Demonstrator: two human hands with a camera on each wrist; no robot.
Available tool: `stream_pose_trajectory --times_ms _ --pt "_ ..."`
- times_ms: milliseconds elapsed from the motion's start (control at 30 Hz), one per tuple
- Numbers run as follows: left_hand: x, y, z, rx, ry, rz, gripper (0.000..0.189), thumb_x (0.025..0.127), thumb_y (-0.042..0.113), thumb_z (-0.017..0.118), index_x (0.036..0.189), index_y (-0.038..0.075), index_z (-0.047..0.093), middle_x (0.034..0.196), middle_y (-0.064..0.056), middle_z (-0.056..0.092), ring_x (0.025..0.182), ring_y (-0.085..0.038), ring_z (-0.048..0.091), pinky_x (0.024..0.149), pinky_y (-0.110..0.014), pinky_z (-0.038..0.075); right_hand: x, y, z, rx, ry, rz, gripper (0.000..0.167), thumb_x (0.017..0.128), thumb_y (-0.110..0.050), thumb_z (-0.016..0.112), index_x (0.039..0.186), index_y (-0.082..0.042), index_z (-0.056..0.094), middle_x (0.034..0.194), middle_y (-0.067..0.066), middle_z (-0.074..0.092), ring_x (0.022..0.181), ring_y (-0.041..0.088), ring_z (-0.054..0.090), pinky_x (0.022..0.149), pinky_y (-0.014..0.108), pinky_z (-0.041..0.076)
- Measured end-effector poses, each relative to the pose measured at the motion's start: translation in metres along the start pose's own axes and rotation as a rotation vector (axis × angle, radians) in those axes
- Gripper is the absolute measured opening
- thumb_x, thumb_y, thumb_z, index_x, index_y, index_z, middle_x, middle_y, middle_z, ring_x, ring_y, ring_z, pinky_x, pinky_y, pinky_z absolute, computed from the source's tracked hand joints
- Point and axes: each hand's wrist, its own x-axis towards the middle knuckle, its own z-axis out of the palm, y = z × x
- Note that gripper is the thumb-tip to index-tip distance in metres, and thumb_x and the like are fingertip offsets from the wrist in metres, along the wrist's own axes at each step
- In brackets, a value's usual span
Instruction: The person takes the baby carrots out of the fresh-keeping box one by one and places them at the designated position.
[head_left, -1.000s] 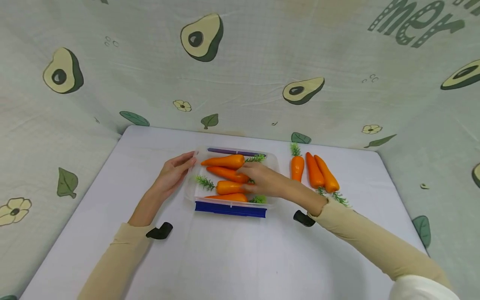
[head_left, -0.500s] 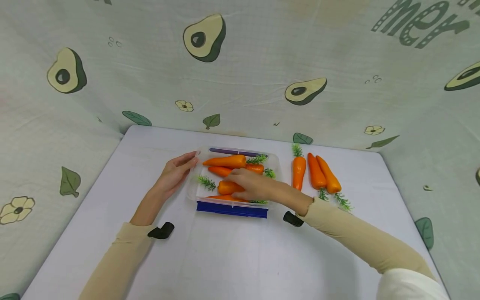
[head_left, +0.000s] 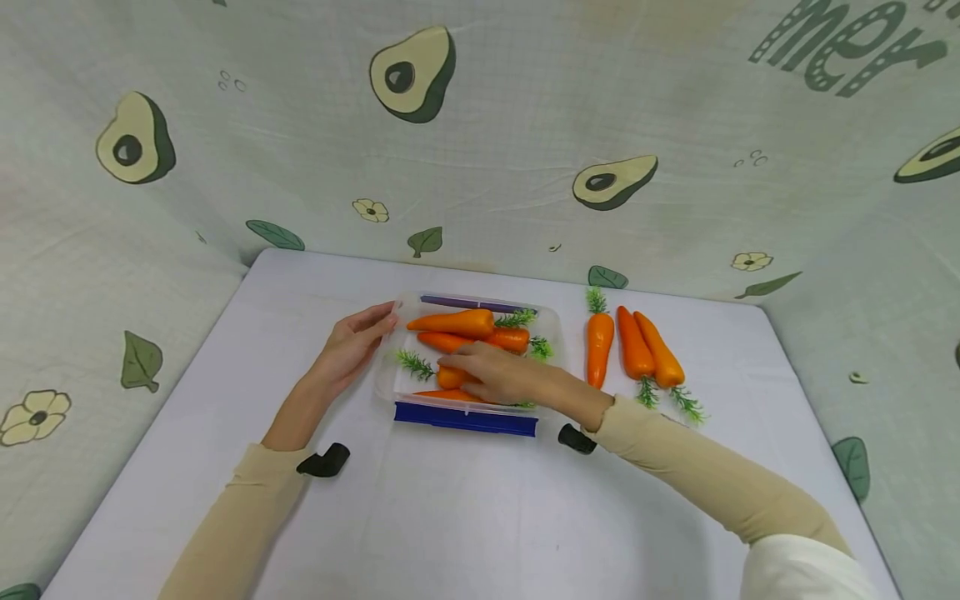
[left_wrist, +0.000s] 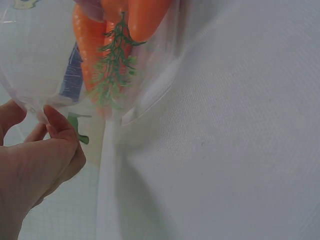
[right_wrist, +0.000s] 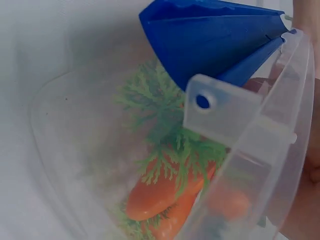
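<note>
With our left hand [head_left: 349,352] we pinch the box [head_left: 384,379] by its rim; our right hand [head_left: 498,372] grips a carrot [head_left: 451,378] inside. Three loose carrots [head_left: 635,350] lie on the worktop [head_left: 420,517].

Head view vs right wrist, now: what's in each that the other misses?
Head only: the left hand at the box's left rim, three carrots on the table right of the box, and the avocado-print cloth.
Right wrist only: the round hole in a clear tab by the blue flap, too small to make out from the head.
Both: the box, blue flap, carrots with green tops inside, and the right hand, just partly caught at right wrist's edge.
</note>
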Motion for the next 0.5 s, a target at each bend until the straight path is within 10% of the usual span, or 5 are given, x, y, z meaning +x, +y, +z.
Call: stream_pose_trajectory --times_ms 500 --pt "0.0013 -0.0008 0.0008 0.005 0.001 0.007 0.055 0.106 0.021 0.060 0.155 0.004 0.044 0.163 -0.008 0.039 0.143 -0.015 0.039 0.121 -0.029 0.030 0.0045 0.0002 0.0034 0.008 0.030 -0.025 0.038 0.105 -0.012 0.060 0.141 0.001 0.058 0.127 0.015 0.068 0.115 0.026 0.065 0.106 0.036 0.051"
